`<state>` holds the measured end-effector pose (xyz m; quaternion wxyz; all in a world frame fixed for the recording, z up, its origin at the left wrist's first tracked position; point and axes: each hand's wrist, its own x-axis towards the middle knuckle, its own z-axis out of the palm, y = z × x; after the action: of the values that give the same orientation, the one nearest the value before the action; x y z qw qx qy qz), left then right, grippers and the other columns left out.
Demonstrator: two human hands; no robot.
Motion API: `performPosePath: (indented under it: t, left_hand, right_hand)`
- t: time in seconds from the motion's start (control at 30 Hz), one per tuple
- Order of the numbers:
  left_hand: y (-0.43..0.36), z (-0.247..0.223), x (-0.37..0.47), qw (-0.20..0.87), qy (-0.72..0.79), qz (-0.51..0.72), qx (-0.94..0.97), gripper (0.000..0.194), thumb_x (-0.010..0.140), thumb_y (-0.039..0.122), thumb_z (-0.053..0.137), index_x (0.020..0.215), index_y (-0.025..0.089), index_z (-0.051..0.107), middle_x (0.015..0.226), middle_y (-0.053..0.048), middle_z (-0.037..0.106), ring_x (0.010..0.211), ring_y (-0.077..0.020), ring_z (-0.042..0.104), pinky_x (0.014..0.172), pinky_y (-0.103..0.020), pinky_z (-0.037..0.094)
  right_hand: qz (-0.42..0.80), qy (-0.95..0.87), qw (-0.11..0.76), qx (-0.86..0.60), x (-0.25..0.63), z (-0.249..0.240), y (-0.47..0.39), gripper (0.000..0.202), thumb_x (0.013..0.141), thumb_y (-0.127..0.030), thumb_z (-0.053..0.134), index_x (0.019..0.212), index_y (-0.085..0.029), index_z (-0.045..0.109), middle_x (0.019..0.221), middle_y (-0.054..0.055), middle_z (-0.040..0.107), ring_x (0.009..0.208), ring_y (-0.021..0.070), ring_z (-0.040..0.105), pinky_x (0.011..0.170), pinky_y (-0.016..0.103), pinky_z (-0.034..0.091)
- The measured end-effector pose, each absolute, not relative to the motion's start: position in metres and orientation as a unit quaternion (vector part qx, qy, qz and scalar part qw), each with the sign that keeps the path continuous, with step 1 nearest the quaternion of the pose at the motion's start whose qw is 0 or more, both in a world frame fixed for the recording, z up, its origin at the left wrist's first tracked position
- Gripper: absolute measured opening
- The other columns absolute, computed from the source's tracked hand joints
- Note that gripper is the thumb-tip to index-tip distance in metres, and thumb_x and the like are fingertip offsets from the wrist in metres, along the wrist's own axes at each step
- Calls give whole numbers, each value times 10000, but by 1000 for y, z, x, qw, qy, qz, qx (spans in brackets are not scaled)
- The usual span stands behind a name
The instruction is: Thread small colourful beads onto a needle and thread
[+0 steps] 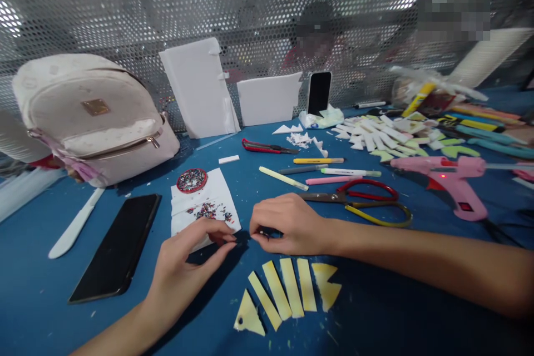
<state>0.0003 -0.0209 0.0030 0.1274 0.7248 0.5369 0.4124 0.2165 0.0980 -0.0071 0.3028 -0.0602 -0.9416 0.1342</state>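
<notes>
My left hand is closed in a pinch at the lower edge of a white paper sheet. Anything between its fingertips is too small to make out. Just to the right, my right hand is curled, thumb and forefinger together; what they hold, if anything, is hidden. On that sheet lie small dark and coloured beads or bits and a round red-rimmed dish of similar bits. Below my hands, yellow-tinted cut pieces lie in a fish shape: a head with an eye, several strips and a tail.
Scissors, markers and a red cutter knife lie beyond my right hand. A pink glue gun and piled paper cuttings are at right. A black phone, white plastic knife and backpack stand left.
</notes>
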Motion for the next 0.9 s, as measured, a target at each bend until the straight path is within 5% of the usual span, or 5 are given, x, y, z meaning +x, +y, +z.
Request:
performPosePath:
  t: [0.5, 0.9]
  left_hand:
    - [-14, 5, 13, 140, 513, 401, 746, 163, 886, 102, 705, 998, 213, 663, 878, 8, 748, 754, -121, 709, 746, -216, 566]
    - [-12, 0, 11, 198, 512, 457, 700, 161, 863, 110, 746, 954, 235, 701, 855, 31, 750, 732, -109, 707, 724, -185, 565]
  right_hand:
    - [74, -955, 284, -42, 214, -4, 97, 113, 949, -219, 576, 901, -187, 674, 899, 29, 681, 775, 165, 510, 690, 285, 396]
    - [231, -912, 335, -57, 218, -4, 102, 93, 956, -204, 628, 889, -174, 684, 870, 41, 667, 850, 173, 553, 761, 293, 443]
